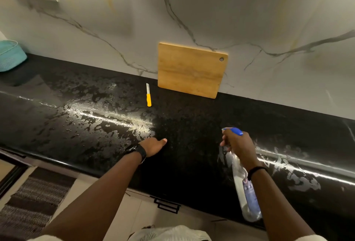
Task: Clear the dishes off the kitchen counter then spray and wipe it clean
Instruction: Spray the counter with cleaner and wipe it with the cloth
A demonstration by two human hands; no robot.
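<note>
Over the near right of the glossy black stone counter point(192, 125), the right hand point(238, 146) is closed round a clear plastic spray bottle with a blue nozzle point(243, 187); the left hand point(153, 145) rests near the wet left patch, fingers curled, holding nothing; far back, a yellow-handled knife point(148, 95) lies just left of a wooden chopping board point(190, 69) leaning on the marble wall.

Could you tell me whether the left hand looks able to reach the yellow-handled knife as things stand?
Probably yes. The left hand is empty at the counter's near edge, and the knife lies straight ahead with only wet black counter between them. The cutting board stands aside to its right.
</note>
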